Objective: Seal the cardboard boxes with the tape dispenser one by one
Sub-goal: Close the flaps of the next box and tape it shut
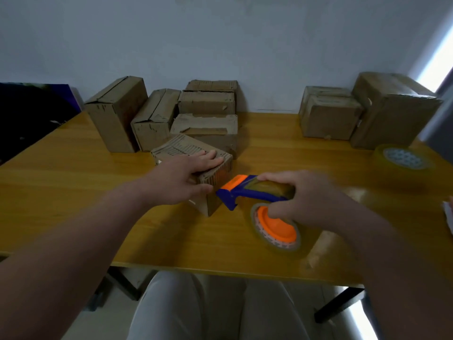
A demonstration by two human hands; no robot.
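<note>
on wooden table, left hand steadying small box, right hand gripping tape dispenser

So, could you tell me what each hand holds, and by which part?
Right hand grips the tape dispenser round its rear; left hand presses flat on the nearest box.

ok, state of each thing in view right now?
left hand: fingers straight, flat on top of the small box
small box: closed, on the table; tape not discernible
right hand: grips the tape dispenser
tape dispenser: roll loaded, nose by the small box; contact unclear
spare tape roll: lying flat, far right, untouched
back boxes: closed, along the wall, untouched
</note>
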